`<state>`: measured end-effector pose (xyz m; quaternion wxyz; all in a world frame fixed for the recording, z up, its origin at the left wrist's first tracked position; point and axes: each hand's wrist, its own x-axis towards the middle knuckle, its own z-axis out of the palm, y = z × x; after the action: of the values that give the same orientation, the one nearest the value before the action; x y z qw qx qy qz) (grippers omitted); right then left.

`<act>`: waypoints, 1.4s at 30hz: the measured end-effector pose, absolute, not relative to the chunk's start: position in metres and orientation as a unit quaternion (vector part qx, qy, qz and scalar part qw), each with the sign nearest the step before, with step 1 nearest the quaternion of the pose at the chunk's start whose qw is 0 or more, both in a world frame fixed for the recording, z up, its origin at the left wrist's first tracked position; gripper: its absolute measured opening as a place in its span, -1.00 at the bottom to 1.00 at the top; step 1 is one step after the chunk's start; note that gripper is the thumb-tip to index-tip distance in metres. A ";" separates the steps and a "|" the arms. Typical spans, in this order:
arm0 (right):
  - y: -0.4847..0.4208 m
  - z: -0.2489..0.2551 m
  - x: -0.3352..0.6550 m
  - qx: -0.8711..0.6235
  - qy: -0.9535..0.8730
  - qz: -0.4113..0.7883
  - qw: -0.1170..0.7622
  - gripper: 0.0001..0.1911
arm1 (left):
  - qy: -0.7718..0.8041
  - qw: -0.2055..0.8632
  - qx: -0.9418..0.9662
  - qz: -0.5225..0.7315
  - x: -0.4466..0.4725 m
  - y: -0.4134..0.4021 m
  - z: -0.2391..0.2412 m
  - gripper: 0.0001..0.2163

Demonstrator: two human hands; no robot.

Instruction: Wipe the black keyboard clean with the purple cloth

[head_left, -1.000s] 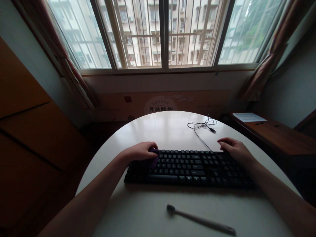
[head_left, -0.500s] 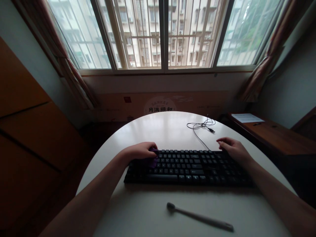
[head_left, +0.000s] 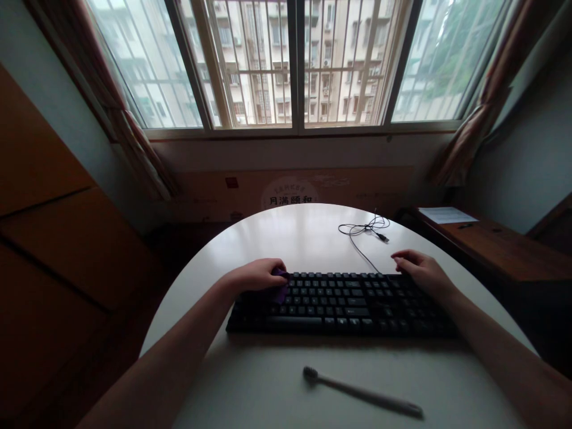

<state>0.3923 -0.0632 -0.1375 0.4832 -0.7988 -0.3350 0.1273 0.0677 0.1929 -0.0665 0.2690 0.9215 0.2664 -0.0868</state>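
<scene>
Cloth (head_left: 281, 294) looks soft and light, best held bunched, as your left hand (head_left: 260, 274) grips it, right hand (head_left: 423, 272) loosely open.

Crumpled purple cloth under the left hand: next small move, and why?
Probably slide the crumpled purple cloth slightly right along the long black keyboard: the left hand holds it over the left part, the keys just right of it lie uncovered, and the right hand is away at the other end.
</scene>
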 end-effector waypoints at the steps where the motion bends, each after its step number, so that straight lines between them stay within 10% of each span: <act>1: -0.063 -0.138 0.393 -0.798 -0.338 0.128 0.482 -0.62 | 0.262 0.276 0.921 -0.088 0.067 0.193 -0.066 -0.62; 42: -0.064 -0.136 0.392 -0.786 -0.342 0.161 0.489 -0.62 | 0.108 0.341 0.930 0.078 0.064 0.201 -0.081 -0.88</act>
<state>0.3921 -0.0639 -0.1363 0.4885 -0.7865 -0.3420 0.1609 0.0641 0.2011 -0.0809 0.3414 0.9304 0.1083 0.0783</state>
